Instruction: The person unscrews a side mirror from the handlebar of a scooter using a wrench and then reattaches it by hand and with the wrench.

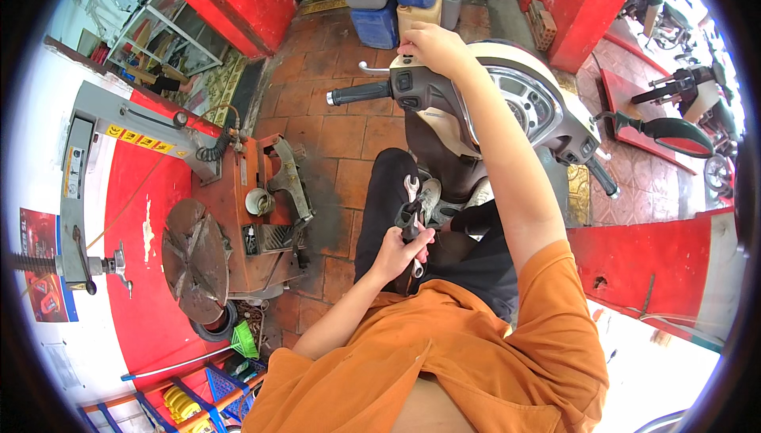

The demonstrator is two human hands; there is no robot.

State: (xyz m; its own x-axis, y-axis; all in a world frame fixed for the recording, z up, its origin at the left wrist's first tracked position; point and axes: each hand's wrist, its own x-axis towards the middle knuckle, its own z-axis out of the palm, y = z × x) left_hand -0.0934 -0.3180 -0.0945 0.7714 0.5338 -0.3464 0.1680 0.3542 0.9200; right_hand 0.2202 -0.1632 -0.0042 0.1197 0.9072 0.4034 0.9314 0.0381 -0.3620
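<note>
My left hand point(399, 252), low over my lap, is closed around a silver wrench point(411, 186) and a black part point(409, 217) whose kind I cannot make out. One open jaw of the wrench points up beyond the fingers, and its other end shows below them. My right arm reaches across the scooter's handlebar cover point(432, 99). At the top left of that cover, by the brake lever point(373, 68), my right hand point(436, 46) has its fingers curled down. What lies under the fingertips is hidden. The left rubber grip point(359, 94) is free of both hands.
A round mirror point(678, 137) sticks out on the scooter's right. To my left stands a tire changer with a round turntable point(196, 261). Plastic jerrycans point(372, 25) are stacked ahead on the tiled floor point(349, 144). Parked motorbikes point(701, 88) stand far right.
</note>
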